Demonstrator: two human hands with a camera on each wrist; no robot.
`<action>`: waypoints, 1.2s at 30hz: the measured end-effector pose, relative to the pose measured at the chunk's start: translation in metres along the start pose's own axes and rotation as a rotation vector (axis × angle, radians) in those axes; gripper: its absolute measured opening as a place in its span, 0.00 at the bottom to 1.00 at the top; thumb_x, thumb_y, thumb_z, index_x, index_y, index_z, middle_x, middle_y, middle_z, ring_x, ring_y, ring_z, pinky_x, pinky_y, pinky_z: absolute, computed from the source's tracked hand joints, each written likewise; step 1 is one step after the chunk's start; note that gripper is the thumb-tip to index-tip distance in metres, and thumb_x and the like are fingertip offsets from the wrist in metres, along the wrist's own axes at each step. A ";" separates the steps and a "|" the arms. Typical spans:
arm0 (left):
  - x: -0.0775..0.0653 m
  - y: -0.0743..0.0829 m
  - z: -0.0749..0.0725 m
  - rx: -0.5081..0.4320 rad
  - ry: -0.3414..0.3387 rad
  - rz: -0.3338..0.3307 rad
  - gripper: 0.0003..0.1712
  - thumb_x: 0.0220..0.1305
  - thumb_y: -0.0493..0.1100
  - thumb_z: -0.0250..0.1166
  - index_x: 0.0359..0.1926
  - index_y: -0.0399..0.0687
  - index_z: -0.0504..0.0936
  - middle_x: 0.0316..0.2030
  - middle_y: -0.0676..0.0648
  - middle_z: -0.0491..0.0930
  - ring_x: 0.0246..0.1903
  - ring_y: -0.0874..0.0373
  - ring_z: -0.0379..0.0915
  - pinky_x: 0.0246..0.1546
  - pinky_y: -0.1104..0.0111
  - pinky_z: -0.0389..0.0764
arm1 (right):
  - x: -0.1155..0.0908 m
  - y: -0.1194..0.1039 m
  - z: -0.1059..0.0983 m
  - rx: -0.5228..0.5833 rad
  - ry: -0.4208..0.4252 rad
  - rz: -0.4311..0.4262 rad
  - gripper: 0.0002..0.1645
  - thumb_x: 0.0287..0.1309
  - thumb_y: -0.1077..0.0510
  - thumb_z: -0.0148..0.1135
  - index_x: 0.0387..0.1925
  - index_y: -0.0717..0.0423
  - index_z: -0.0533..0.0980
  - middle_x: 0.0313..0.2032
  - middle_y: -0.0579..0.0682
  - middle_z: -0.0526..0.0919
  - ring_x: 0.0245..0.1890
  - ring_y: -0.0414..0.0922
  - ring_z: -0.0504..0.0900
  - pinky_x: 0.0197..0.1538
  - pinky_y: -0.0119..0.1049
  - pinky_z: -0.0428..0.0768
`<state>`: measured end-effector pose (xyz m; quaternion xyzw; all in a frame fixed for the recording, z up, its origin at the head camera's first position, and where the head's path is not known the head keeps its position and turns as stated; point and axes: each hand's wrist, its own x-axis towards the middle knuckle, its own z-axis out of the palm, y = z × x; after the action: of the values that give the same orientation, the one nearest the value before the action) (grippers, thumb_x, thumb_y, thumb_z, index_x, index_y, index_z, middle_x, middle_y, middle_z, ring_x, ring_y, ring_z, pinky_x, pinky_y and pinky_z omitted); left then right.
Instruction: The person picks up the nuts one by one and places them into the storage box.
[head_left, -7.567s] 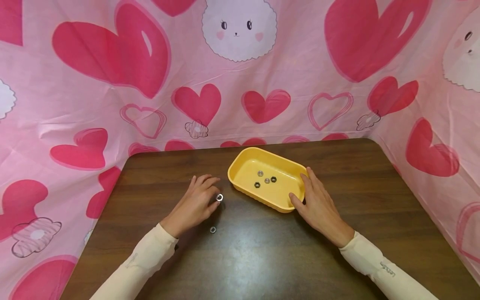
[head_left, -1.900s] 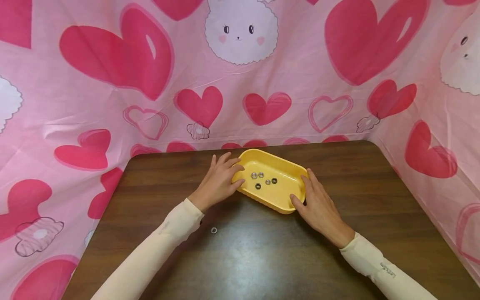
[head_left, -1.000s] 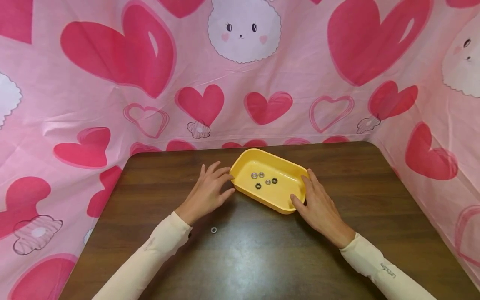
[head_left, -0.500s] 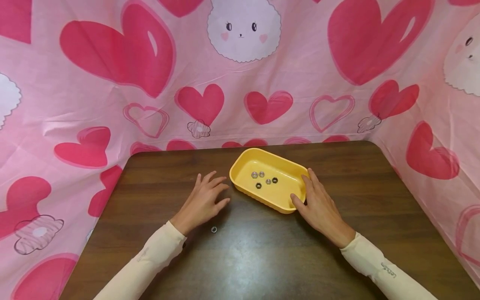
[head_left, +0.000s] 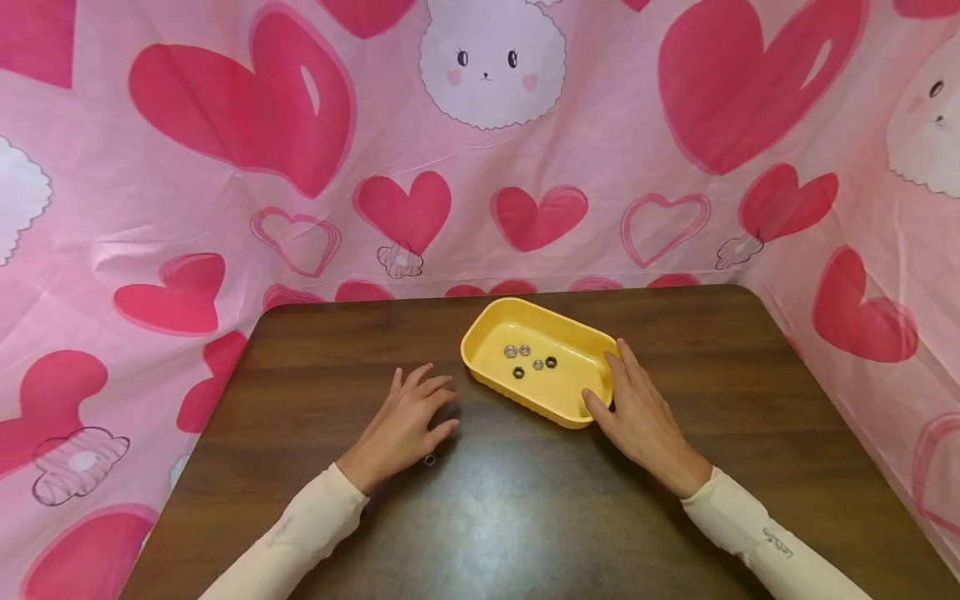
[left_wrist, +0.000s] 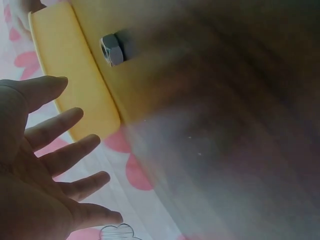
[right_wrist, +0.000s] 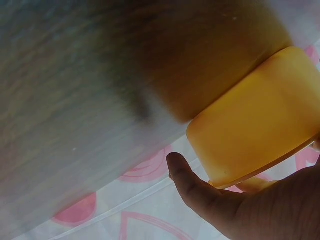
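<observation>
My left hand (head_left: 405,425) hovers over the table with fingers spread and nothing in them. Just below its thumb, a silver hex nut (head_left: 429,459) lies on the wood, partly covered by the hand in the head view. In the left wrist view that nut (left_wrist: 112,49) stands apart from the fingertips. A yellow plastic tray (head_left: 480,377) holds three silver nuts (head_left: 511,352) and two black nuts (head_left: 519,372). My right hand (head_left: 645,408) grips the tray's right end, its fingers over the rim; the right wrist view shows a digit (right_wrist: 187,180) outside the tray wall.
The dark wooden table (head_left: 525,525) has rounded far corners. A pink cloth (head_left: 465,225) printed with hearts hangs behind it and along both sides.
A silver nut from beside my left hand now lies in the tray. My left hand has drawn back from the tray toward the nut on the table. My right hand stays at the rim.
</observation>
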<state>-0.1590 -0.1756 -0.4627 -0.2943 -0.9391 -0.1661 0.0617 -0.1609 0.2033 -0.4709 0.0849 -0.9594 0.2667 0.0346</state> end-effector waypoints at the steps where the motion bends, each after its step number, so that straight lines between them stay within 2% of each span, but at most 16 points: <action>1: -0.002 0.000 0.000 0.000 0.000 -0.004 0.24 0.67 0.50 0.81 0.59 0.45 0.91 0.67 0.40 0.83 0.76 0.32 0.67 0.71 0.20 0.58 | 0.000 0.000 0.000 0.002 -0.002 0.002 0.49 0.76 0.44 0.65 0.81 0.70 0.59 0.86 0.70 0.47 0.80 0.73 0.60 0.74 0.76 0.65; 14: -0.025 0.002 0.000 -0.009 -0.079 -0.056 0.24 0.66 0.54 0.81 0.58 0.49 0.92 0.68 0.41 0.83 0.76 0.33 0.66 0.72 0.19 0.53 | -0.001 0.000 0.000 -0.001 -0.005 0.007 0.49 0.77 0.43 0.65 0.82 0.70 0.59 0.86 0.69 0.47 0.80 0.73 0.60 0.73 0.77 0.66; 22: -0.037 0.001 0.002 0.006 -0.083 -0.055 0.24 0.64 0.54 0.83 0.56 0.49 0.92 0.68 0.40 0.83 0.75 0.32 0.67 0.70 0.18 0.54 | -0.001 0.000 0.001 -0.003 -0.003 0.003 0.50 0.76 0.43 0.65 0.82 0.71 0.59 0.86 0.70 0.47 0.80 0.74 0.61 0.74 0.76 0.66; 36: -0.048 0.000 0.004 0.028 -0.099 -0.066 0.20 0.62 0.51 0.85 0.50 0.49 0.93 0.68 0.40 0.82 0.76 0.31 0.65 0.69 0.16 0.54 | -0.001 0.000 0.000 -0.002 -0.001 -0.001 0.49 0.76 0.44 0.65 0.81 0.71 0.59 0.86 0.71 0.48 0.80 0.74 0.61 0.74 0.76 0.66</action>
<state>-0.1198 -0.1994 -0.4761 -0.2703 -0.9525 -0.1400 0.0136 -0.1602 0.2030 -0.4709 0.0854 -0.9597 0.2655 0.0341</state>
